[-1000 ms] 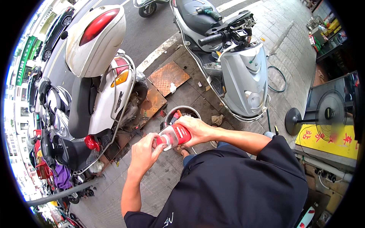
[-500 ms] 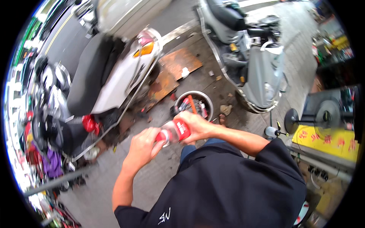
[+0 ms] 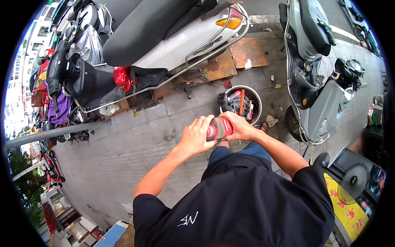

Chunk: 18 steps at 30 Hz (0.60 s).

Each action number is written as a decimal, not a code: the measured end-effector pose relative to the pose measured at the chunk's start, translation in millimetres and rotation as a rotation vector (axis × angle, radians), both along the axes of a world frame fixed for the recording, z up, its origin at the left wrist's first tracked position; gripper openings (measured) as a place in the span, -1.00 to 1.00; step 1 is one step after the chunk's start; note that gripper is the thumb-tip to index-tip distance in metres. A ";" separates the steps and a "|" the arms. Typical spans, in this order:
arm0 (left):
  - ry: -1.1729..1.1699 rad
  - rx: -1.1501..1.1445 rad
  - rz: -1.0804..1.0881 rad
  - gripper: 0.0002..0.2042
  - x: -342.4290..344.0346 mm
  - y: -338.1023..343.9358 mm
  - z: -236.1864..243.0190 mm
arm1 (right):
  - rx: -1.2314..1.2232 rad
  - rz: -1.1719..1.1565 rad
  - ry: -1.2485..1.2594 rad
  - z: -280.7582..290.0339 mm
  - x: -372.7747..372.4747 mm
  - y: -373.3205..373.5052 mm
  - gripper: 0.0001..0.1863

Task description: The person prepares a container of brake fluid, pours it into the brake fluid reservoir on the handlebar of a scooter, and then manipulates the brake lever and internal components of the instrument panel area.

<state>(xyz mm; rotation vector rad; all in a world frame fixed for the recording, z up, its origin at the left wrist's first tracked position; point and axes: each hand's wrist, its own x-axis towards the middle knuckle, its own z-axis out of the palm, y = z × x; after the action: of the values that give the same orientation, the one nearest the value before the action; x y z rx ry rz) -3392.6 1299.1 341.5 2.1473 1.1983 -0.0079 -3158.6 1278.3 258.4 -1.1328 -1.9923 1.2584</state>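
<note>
Between my two hands lies a small clear bottle (image 3: 219, 128) with a red label and a red cap, held on its side in front of my waist. My left hand (image 3: 196, 135) closes around the cap end. The bottom end sits in the grip of my right hand (image 3: 240, 126), whose fingers wrap over the red label. Just past my right hand stands a round metal bucket (image 3: 259, 103). Inside it are an orange-handled tool (image 3: 242, 101), cans and other items.
A white scooter (image 3: 177, 49) with a black seat stands at the upper left, a red helmet (image 3: 122, 78) on it. To the right is a grey scooter (image 3: 319, 115). Rusty plates (image 3: 248, 52) lie on the paving. A fan (image 3: 354, 179) and a yellow sign (image 3: 343, 201) are at the lower right.
My view has turned, so the scooters, bucket and hands appear shifted to the right. Both hands still hold the bottle, with the left hand now wrapped closer around its cap end.
</note>
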 end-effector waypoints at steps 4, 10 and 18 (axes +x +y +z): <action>0.037 0.031 -0.043 -0.22 30.8 40.8 -72.3 | -0.005 -0.226 -0.154 -42.0 39.0 4.0 -0.10; 0.215 -0.005 -0.002 -0.29 44.9 122.9 -217.1 | -0.552 -0.740 -0.405 -90.3 179.1 -108.6 -0.33; 0.322 0.205 0.309 -0.29 98.8 224.1 -405.5 | -1.464 -0.995 -0.796 -126.4 264.2 -462.1 -0.46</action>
<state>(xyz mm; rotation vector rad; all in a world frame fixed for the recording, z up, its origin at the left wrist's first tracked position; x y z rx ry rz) -3293.8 1523.2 -63.9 2.1654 1.7771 -0.1038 -2894.4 816.2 132.0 -3.0544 -0.1321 1.6512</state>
